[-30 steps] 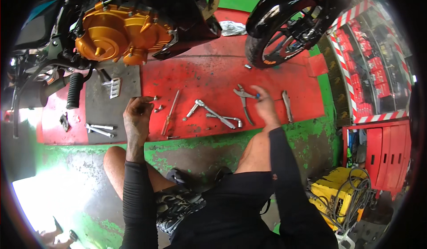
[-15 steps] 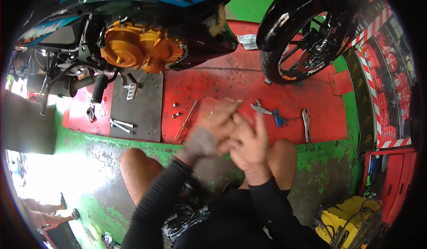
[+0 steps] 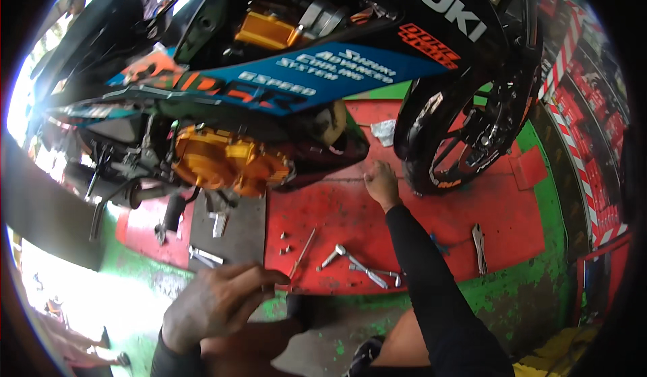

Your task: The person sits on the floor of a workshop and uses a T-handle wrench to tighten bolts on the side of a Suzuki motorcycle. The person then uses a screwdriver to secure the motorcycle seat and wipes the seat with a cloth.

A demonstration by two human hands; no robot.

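Left hand (image 3: 219, 303): fingers bent loosely; right hand (image 3: 383, 185): fingers curled near a rubber tyre (image 3: 419, 171); contents were indiscernible. Lettering (image 3: 278, 84) marked a blue panel (image 3: 333, 89).

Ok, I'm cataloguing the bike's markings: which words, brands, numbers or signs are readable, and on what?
Wording and brands withheld; by place:
Black fairing: large white letters, readable.
Below those: red-orange lettering.
Blue side panel: small white lines, readable.
Same panel: big dark-and-orange letters.
Front tyre: orange marking, too small.
Red packages: too blurred.
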